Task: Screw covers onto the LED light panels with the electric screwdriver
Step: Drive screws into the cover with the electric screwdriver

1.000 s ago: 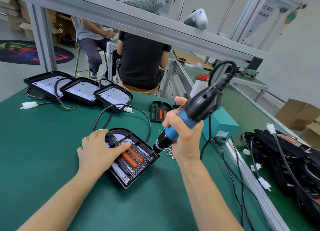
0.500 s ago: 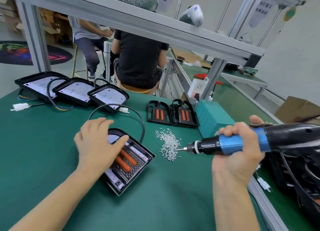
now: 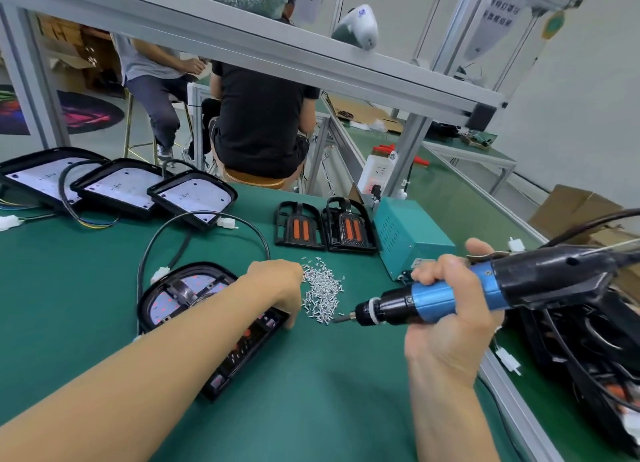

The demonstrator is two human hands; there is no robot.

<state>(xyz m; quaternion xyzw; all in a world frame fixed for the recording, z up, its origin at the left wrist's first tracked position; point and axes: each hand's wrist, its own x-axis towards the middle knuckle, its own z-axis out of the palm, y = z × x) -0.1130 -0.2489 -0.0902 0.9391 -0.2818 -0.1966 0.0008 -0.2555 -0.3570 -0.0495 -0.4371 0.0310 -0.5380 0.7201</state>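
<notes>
LED light panel (image 3: 180, 297) with its cover laid on the green table (image 3: 86, 271) (partly hidden by the forearm), left hand (image 3: 280, 285) reached to the screw pile (image 3: 322, 293), finger state not discernible, electric screwdriver (image 3: 460, 292) gripped level in the curled right hand (image 3: 450, 316), bit tip at the pile's near edge.

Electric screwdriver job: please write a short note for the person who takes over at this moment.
Right hand grips the electric screwdriver, held level, its bit at the near edge of the screw pile.
Left hand reaches to the same pile; whether it holds a screw cannot be seen.
The panel with its cover lies under the left forearm.
Three open panels wait at the back left; two loose covers lie beside the teal box.
Left: fetch a screw and drive it; finished screws cannot be counted.
</notes>
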